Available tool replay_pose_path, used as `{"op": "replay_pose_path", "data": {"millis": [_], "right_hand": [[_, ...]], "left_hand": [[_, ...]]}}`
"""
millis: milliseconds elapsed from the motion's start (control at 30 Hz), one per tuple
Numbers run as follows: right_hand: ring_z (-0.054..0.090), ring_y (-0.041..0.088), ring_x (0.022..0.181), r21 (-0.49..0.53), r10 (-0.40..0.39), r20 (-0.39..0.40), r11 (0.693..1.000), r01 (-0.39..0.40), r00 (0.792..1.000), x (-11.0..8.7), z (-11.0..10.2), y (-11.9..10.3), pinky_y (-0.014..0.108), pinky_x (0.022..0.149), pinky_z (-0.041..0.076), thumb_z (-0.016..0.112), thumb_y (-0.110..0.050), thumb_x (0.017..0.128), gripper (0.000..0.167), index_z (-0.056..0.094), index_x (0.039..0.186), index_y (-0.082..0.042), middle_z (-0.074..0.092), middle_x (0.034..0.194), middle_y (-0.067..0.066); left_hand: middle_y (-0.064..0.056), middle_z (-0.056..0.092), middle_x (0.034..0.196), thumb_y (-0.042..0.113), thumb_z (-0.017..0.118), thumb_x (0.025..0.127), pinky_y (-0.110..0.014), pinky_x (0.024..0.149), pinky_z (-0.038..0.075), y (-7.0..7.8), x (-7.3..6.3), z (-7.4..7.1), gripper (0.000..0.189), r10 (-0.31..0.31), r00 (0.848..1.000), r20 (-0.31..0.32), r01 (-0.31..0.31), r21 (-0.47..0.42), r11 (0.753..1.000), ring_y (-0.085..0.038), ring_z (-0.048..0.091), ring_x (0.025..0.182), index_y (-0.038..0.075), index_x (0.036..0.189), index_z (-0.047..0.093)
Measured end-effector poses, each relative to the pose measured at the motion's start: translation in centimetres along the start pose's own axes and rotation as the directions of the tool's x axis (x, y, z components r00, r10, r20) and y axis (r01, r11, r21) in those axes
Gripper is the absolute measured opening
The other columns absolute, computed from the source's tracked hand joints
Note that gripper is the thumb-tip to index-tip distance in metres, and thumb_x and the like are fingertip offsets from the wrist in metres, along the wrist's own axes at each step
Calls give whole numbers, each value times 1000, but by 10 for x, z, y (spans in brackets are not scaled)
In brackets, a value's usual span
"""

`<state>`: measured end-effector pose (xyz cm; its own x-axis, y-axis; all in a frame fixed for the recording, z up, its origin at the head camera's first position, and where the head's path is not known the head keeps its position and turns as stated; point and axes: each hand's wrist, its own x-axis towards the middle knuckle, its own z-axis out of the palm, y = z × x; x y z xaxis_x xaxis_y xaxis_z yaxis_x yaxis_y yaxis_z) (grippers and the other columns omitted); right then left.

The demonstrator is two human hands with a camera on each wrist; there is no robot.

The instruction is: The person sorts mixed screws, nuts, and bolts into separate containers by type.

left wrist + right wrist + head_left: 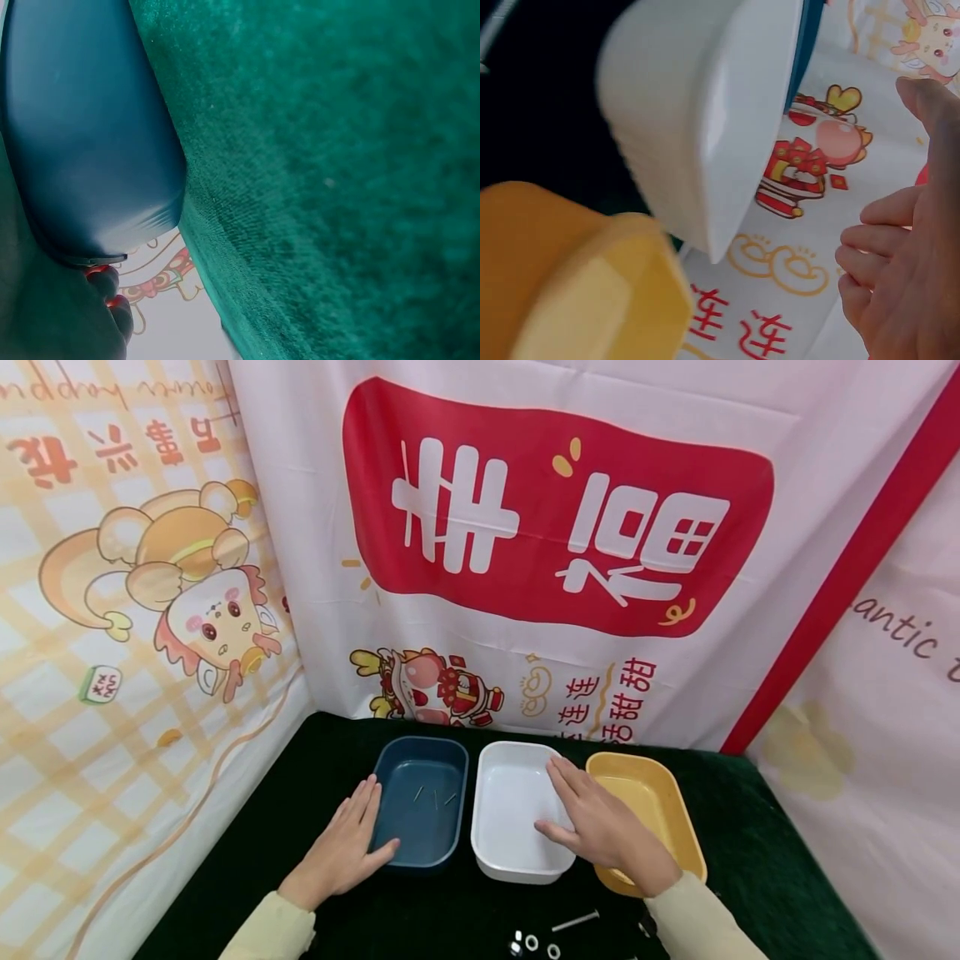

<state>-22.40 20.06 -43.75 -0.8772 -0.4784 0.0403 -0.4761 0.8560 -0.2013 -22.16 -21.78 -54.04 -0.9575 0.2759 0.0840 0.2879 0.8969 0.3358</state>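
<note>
My left hand (345, 839) is at the left side of a blue plastic bin (422, 745), fingers straight along its rim and thumb spread near its front corner. Three thin metal pins or nails (436, 799) lie in that bin. My right hand (600, 818) is held over the gap between a white bin (517, 870) and a yellow bin (688, 843), hiding part of both. Its fingers are extended and grip nothing. In the right wrist view, the hand (900, 247) appears apart from the white bin (667, 97). In the left wrist view, fingertips (120, 311) show by the blue bin (90, 135).
A long bolt or screw (575, 921) lies on the dark green cloth (442, 914) in front of the white bin. Ring-shaped washers or nuts (532, 942) and a shiny small metal part (515, 948) are near it. A printed curtain (315, 610) hangs behind the bins.
</note>
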Motion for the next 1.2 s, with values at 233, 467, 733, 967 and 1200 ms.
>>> {"op": "replay_pose_path", "data": {"millis": [233,467,733,967,1200], "right_hand": [[26,35,163,3,47,-40,999,-47,998,-14,26,10,57,129,29,55,-69,100,97,26,167,-5,23,176,15],[26,35,162,19,102,-57,995,-101,993,-19,52,18,57,130,28,53,-70,99,99,25,167,-4,24,176,15],[27,35,162,2,112,-68,994,-112,991,-24,71,26,57,130,28,52,-70,100,99,26,166,-2,25,175,16],[20,32,165,6,132,-23,991,-132,991,-26,88,35,55,132,24,46,-71,102,97,19,168,-5,17,178,12],[18,32,165,-1,120,-25,993,-120,992,-24,94,37,55,133,23,41,-72,103,97,17,169,-5,15,178,12]], "left_hand": [[-17,8,178,63,58,100,-65,130,21,0,1,1,101,-5,1000,0,5,7,1000,-41,14,164,1,168,16],[-18,9,178,63,58,100,-65,129,21,0,1,1,101,4,1000,-7,-4,8,1000,-42,15,164,0,167,17],[-18,8,178,65,56,100,-65,130,21,1,1,1,101,10,1000,-5,-10,1,1000,-41,14,164,0,167,17],[-17,8,178,67,54,100,-65,130,21,2,1,1,103,14,1000,2,-14,1,1000,-41,13,165,0,168,16],[-17,11,178,64,58,100,-64,130,22,1,0,-2,101,17,1000,-11,-17,49,999,-40,16,164,-1,167,20]]}}
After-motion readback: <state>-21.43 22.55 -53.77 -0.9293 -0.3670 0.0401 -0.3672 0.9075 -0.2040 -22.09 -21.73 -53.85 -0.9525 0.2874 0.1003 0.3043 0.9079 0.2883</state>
